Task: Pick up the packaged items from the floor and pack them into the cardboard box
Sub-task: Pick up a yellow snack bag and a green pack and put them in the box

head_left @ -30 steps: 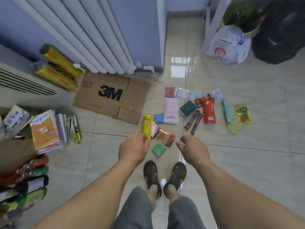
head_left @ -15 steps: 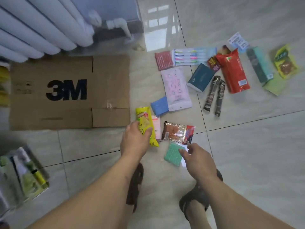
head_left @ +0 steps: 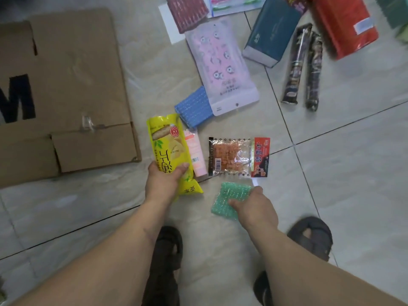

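Note:
My left hand grips the lower half of a yellow snack packet that lies on the tiled floor. My right hand closes on a green sponge pad, thumb on top, fingers at its right edge. Between them lie a pink tube and a clear-and-red snack pack. The flattened brown cardboard box with black lettering lies flat at the left.
Farther back lie a blue sponge pad, a pink mask pack, a dark teal box, two dark stick packets, a red pouch and a dark red pack. My sandalled feet stand at the bottom.
The view has dropped much closer to the floor. My left hand has closed on the yellow packet and my right hand has moved onto the green pad.

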